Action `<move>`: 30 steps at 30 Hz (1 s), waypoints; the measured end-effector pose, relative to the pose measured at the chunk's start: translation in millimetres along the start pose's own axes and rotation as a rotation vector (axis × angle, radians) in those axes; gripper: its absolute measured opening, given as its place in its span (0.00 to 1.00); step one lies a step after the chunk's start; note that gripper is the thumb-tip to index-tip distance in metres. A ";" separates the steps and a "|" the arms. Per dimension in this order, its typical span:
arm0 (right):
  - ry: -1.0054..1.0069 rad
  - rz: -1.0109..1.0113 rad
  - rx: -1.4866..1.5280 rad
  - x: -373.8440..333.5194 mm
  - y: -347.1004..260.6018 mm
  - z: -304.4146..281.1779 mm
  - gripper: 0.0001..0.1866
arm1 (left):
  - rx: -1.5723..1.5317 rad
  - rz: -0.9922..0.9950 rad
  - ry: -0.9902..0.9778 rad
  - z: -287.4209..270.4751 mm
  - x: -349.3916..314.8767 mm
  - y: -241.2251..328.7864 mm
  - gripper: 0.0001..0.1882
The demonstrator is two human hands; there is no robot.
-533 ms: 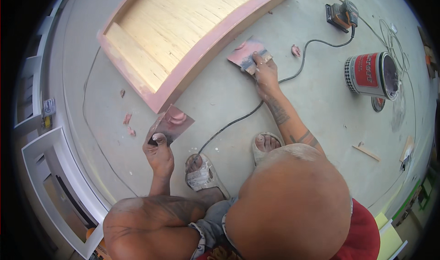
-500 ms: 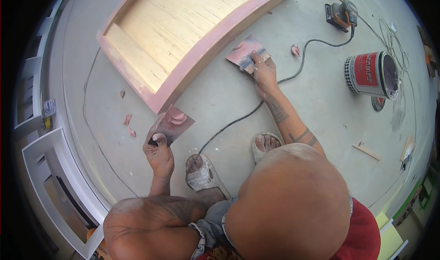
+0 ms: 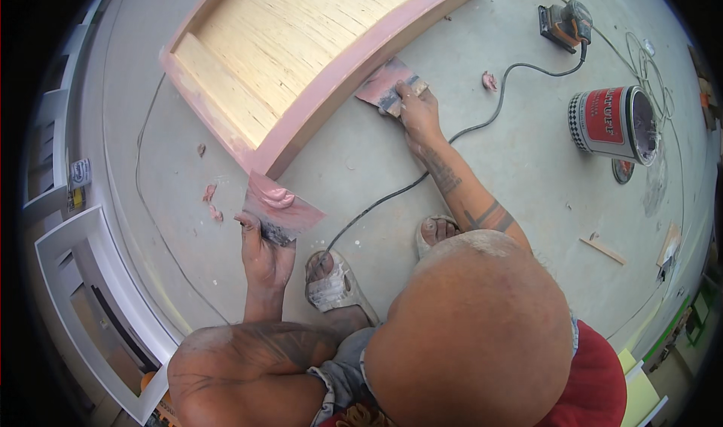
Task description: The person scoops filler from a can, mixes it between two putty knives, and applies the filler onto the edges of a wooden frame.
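My left hand holds a flat, dark-edged spreader plate bearing a thick dollop of pink putty. The plate lies on the fingers, with the thumb lifted off to its left, just below the frame's near corner. In my right hand is a broad putty knife smeared pink, thumb on top. Its blade is close to the outer side of a wooden frame with pink-coated edges and a pale plywood panel; whether it touches, I cannot tell.
A power sander stands at the far right, its black cord running between my feet. An open putty can sits tilted on the right. Pink scraps and a wood strip lie on the floor. White frames stand left.
The putty knife in my right hand has moved left and closer to the frame's side. My left hand has turned the plate flatter, and its thumb has come off the plate's top.
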State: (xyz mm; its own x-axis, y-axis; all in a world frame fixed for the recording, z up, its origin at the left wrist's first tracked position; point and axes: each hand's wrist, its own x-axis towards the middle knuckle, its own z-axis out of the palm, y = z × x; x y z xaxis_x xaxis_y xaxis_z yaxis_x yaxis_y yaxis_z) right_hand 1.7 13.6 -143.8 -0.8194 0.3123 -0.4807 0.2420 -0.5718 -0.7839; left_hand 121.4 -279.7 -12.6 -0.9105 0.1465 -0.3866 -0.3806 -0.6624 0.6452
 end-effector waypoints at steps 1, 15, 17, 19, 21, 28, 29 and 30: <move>0.006 -0.028 0.018 0.2 0.3 3.8 0.13 | 0.001 0.000 0.002 -0.9 0.0 0.8 0.28; 0.119 -0.131 -0.088 5.5 4.6 27.5 0.12 | 0.061 0.011 -0.001 -2.3 -5.6 3.1 0.29; 0.119 -0.151 -0.081 4.8 3.4 30.4 0.13 | 0.061 0.008 0.005 -4.1 -6.5 1.6 0.29; 0.073 -0.063 0.012 1.6 -3.7 34.0 0.14 | 0.060 0.000 0.007 -4.9 -5.5 0.9 0.29; -0.008 -0.086 0.107 -3.6 -6.5 19.1 0.14 | 0.045 0.005 0.030 -4.3 -5.0 -1.1 0.29; 0.010 0.028 0.197 -25.2 -25.7 -23.5 0.17 | 0.045 -0.014 -0.023 -3.2 -1.1 1.6 0.29; -0.024 0.022 0.112 -25.2 -28.3 -24.5 0.17 | 0.034 -0.006 0.000 -4.3 -0.3 1.1 0.29; -0.022 0.019 0.114 -23.6 -29.2 -25.2 0.17 | 0.025 0.005 0.024 -5.1 0.3 0.2 0.29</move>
State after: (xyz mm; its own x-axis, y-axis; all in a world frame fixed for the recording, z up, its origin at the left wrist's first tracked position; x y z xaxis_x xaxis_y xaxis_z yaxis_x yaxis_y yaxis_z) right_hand 27.1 42.0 -119.5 -0.8266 0.2848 -0.4854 0.1981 -0.6601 -0.7246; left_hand 121.9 -283.5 -15.9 -0.9084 0.1256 -0.3987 -0.3803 -0.6444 0.6635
